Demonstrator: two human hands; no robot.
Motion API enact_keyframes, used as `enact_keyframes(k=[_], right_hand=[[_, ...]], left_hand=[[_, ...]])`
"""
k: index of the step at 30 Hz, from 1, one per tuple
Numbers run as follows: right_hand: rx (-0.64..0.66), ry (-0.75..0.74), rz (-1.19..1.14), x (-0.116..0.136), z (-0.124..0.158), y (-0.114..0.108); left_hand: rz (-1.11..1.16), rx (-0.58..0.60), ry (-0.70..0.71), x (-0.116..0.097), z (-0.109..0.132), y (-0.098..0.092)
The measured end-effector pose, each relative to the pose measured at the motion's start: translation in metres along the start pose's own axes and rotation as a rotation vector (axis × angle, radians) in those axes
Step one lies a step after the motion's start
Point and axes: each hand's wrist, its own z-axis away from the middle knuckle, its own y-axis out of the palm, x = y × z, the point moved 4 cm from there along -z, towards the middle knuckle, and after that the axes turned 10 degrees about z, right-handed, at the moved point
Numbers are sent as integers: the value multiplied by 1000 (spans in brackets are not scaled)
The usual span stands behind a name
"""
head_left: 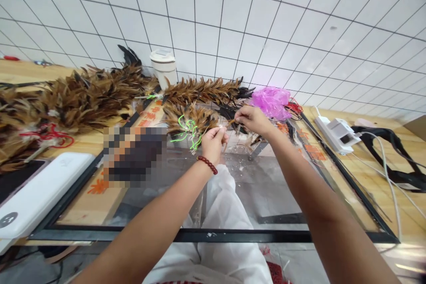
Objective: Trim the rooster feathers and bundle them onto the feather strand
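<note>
My left hand point(213, 143), with a dark red bead bracelet point(207, 165) at its wrist, is closed in a pinch over the glass. What its fingertips hold is too small to make out. My right hand point(254, 120) is also pinched, a little farther right, on a small brown feather point(232, 121) pointing toward the left hand. Just beyond the left hand lies a bunch of brown feathers point(189, 117) with bright green string point(189, 131) at its near end. Loose dark feathers point(229, 112) lie behind and under the right hand.
A black-framed glass panel point(213, 235) covers the work surface. Long feather bundles point(206, 91) lie behind and left, near a white lidded cup point(163, 69). Pink plastic point(271, 102) sits back right. A power strip point(336, 134) with cables is right; a white device point(46, 191) is left.
</note>
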Motion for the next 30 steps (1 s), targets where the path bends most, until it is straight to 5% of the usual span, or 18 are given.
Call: enact_keyframes(k=[2,5,13,18,23,27,30], right_hand=[[86,-96,1,4,21,-8],[77,36,164,-5,33,-9],[87,353,409,-17,-7,25],[-341,411,84,-16,14,-3],[-581,148,-32,17,61,-11],[-578,-188,174,44,82,8],[-518,-286,268,48,86,22]], left_hand=[[5,-12,-5,0,0,0],[-1,-17,-5,1,-1,0],[-24,-13,5,-2,1,1],[1,-20,0,-2,0,0],[-16,48,-68,-1,6,5],[80,178,-221,-3,12,12],[132,187,-286,-5,13,11]])
